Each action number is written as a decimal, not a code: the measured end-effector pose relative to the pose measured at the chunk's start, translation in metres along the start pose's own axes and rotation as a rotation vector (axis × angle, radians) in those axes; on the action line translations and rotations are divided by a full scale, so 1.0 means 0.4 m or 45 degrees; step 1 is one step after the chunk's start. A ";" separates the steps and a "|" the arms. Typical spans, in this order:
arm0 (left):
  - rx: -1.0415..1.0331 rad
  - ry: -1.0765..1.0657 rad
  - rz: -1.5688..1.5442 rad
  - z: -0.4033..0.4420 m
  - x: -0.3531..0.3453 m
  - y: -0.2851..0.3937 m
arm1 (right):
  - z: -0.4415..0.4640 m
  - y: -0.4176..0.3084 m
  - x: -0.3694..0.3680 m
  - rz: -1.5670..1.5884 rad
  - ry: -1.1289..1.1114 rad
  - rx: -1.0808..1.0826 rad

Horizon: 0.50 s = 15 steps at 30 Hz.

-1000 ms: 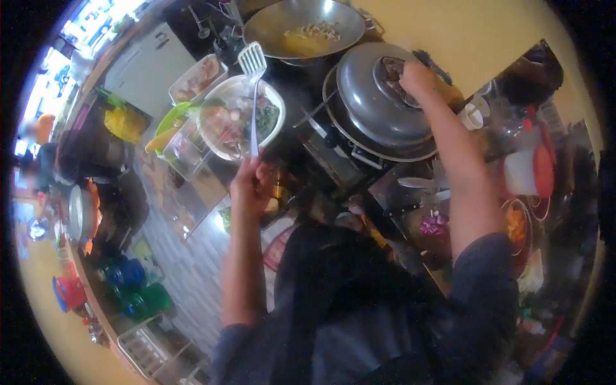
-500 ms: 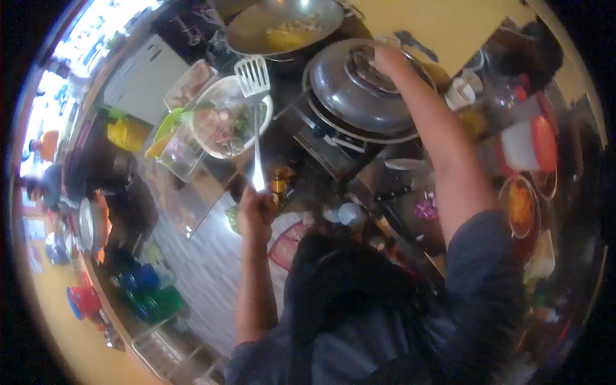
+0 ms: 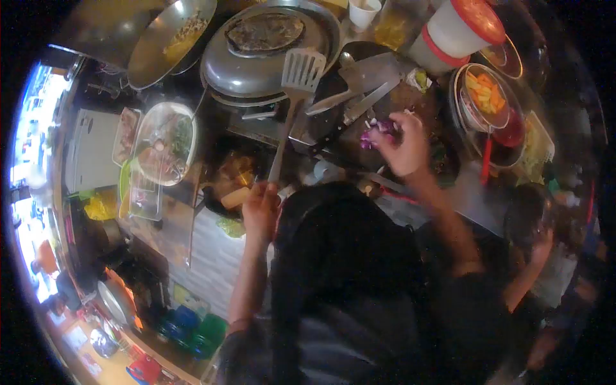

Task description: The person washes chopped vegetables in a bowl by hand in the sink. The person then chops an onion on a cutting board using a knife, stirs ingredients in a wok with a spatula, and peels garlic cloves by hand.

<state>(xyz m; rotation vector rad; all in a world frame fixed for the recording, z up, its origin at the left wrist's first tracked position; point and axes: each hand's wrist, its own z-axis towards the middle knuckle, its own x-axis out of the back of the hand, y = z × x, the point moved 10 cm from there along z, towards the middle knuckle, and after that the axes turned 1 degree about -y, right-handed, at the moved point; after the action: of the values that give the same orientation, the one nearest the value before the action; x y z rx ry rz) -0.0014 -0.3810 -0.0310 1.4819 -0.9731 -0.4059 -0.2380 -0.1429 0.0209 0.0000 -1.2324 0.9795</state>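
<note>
My left hand (image 3: 260,208) is closed round the handle of a slotted spatula (image 3: 294,96), whose metal head points up in front of the covered pan. My right hand (image 3: 409,144) reaches over the dark work surface, its fingers curled round chopped red onion (image 3: 378,133); how much is gripped is hard to see. Just beyond lie a knife (image 3: 372,101) and a broad-bladed cleaver (image 3: 371,76). A domed metal lid (image 3: 256,67) covers the pan on the stove. Left of it a wok (image 3: 144,61) holds yellowish food.
A white bowl (image 3: 142,138) of meat and greens sits left, beside a clear plastic tub (image 3: 146,204). At the right are white containers with red lids (image 3: 443,35) and cut orange and yellow vegetables (image 3: 486,95) in a bowl. Another person's arm (image 3: 529,273) shows at lower right.
My right hand has left the lid and come down to the chopped red onion. My left hand still grips the spatula. The view has turned rightward, and another person's arm now shows.
</note>
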 end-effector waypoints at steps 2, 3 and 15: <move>0.040 -0.084 -0.067 -0.009 -0.036 -0.015 | -0.046 -0.011 -0.044 -0.088 0.039 -0.065; -0.102 -0.028 0.149 -0.008 -0.042 0.024 | -0.067 -0.013 -0.056 -0.186 0.079 -0.131; 0.292 0.091 -0.212 -0.057 -0.080 -0.001 | -0.037 0.049 -0.173 -0.222 -0.049 -0.069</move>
<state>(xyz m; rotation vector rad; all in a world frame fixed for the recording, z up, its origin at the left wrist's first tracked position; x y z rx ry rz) -0.0030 -0.3420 -0.0366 1.7815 -0.8640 -0.3674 -0.2384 -0.1667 -0.0483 0.0829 -1.2719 0.7980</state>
